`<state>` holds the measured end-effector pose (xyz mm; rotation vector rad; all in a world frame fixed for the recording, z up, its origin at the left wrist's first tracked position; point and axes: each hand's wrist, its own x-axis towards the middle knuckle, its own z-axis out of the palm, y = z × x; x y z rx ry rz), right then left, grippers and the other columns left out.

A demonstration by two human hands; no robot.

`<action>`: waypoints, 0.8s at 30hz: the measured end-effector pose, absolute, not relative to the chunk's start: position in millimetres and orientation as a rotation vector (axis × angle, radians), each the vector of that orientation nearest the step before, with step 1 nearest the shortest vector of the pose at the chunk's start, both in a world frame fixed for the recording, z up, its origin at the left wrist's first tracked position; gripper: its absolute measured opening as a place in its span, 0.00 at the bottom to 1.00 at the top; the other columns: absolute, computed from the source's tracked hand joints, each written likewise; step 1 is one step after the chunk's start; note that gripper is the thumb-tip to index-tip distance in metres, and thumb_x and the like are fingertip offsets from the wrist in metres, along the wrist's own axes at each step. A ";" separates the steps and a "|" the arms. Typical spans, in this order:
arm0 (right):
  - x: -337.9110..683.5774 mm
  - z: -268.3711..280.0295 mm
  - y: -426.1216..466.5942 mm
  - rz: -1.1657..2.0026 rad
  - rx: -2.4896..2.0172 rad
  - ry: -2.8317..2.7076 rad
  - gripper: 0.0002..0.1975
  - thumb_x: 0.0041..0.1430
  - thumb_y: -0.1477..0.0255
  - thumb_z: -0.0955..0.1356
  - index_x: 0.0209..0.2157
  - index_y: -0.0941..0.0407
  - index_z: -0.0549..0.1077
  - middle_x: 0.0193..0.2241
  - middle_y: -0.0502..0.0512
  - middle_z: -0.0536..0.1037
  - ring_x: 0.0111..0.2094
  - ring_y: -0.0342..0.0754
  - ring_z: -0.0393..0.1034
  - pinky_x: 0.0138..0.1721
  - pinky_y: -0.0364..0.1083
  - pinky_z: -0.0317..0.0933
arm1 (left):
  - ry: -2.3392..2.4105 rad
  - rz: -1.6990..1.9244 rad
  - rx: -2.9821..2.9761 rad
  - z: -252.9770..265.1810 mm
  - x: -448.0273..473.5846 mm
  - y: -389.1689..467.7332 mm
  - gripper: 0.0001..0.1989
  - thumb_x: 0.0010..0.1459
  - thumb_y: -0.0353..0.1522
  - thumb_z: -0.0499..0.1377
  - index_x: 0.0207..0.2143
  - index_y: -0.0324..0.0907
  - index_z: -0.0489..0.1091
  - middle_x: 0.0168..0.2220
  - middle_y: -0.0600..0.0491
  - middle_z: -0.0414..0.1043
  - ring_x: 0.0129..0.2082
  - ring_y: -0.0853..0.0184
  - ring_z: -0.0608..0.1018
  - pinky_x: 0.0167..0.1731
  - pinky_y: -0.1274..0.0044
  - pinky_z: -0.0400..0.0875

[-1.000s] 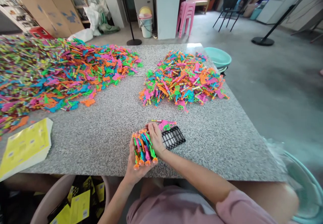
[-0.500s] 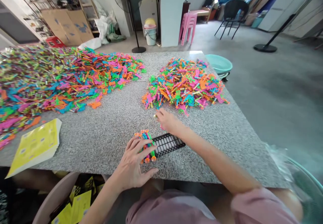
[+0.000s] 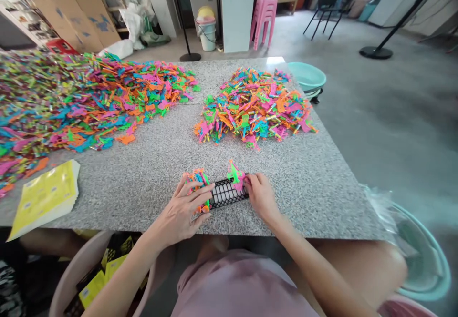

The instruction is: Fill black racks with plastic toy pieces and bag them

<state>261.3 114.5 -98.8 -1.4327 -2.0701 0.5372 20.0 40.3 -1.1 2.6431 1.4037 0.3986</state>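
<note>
My left hand (image 3: pixel 186 209) lies with fingers spread over the left end of a black plastic grid tray (image 3: pixel 223 195), touching a row of small bright toy guns (image 3: pixel 196 176) packed there. Orange suction-cup ends stick out at the near and far sides of that row. At the tray's right end, my right hand (image 3: pixel 261 195) is closed, its fingertips pinching pink and green toy guns (image 3: pixel 236 176) just above the grid. How many it holds is hard to see. The tray's middle shows bare cells.
A heap of mixed toy guns (image 3: pixel 254 109) lies beyond the tray, and a far larger heap (image 3: pixel 89 102) covers the table's left. Yellow printed sheets (image 3: pixel 48 193) are stacked at the left edge. Below stands a pink tub (image 3: pixel 60 283) with yellow cards; turquoise basins (image 3: pixel 307 75) are at right.
My right hand has come back from near the small heap to the tray's right end, with toy guns in its fingers. My left hand stays on the packed row. The view has tilted down slightly.
</note>
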 end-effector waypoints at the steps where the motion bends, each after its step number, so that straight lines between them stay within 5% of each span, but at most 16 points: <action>1: 251.0 -100.2 116.3 0.633 -1.382 -2.007 0.08 0.63 0.74 0.60 0.41 0.57 0.70 0.37 0.60 0.73 0.38 0.52 0.67 0.40 0.48 0.63 | 1.401 0.397 2.657 -1.8 20.4 40.2 0.20 0.62 0.32 0.57 0.56 0.42 0.64 0.58 0.49 0.69 0.58 0.58 0.65 0.66 0.52 0.41; 5: 211.6 -117.8 120.1 0.946 -1.141 -1.841 0.06 0.60 0.75 0.60 0.39 0.56 0.65 0.34 0.56 0.73 0.35 0.49 0.69 0.40 0.47 0.64 | 1.407 0.369 2.728 -3.4 19.9 40.4 0.16 0.62 0.30 0.56 0.53 0.42 0.67 0.56 0.49 0.71 0.57 0.56 0.65 0.65 0.49 0.43; 12: 207.4 -129.6 117.4 0.926 -1.039 -1.786 0.06 0.58 0.75 0.60 0.38 0.56 0.65 0.34 0.58 0.73 0.37 0.50 0.69 0.43 0.48 0.64 | 1.415 0.386 2.785 -1.4 16.1 39.1 0.13 0.62 0.29 0.57 0.49 0.40 0.68 0.49 0.47 0.73 0.55 0.57 0.68 0.63 0.52 0.54; 24: 210.5 -100.2 88.1 1.366 -1.043 -1.763 0.06 0.51 0.78 0.65 0.33 0.55 0.69 0.30 0.50 0.77 0.29 0.44 0.70 0.31 0.41 0.62 | 1.458 0.302 2.730 -2.1 25.8 35.8 0.08 0.64 0.29 0.55 0.45 0.39 0.69 0.53 0.45 0.70 0.59 0.55 0.65 0.61 0.55 0.61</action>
